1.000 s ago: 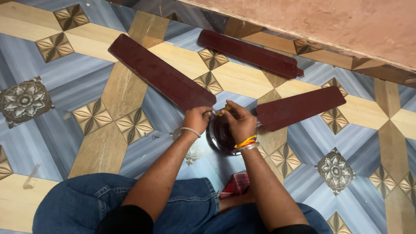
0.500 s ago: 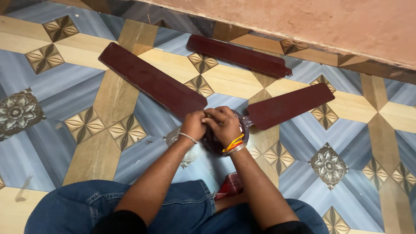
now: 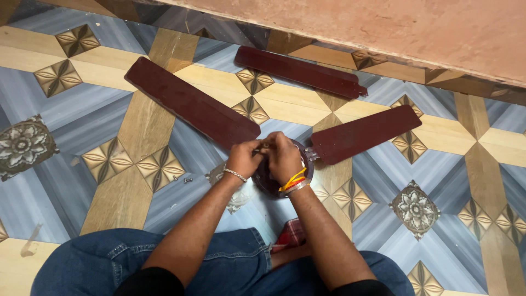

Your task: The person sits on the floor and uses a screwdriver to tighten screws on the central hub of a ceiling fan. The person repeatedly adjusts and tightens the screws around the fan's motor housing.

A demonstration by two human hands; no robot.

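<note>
At the bottom of the frame sat blue jeans (image 3: 181, 263), both forearms reaching up to mid-frame. There the left hand (image 3: 244, 159) and right hand (image 3: 284, 156) were closed together over the dark fan hub (image 3: 268, 183) on the patterned floor (image 3: 82, 115); what the fingers pinched was hidden. Beyond, two maroon blades (image 3: 192, 103) (image 3: 364, 133) spread from the hub, and a third blade (image 3: 298, 71) lay loose near the wall (image 3: 383, 27) at the top.

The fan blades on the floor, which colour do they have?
Dark maroon-brown fan blades, seen best in the head view.
</note>
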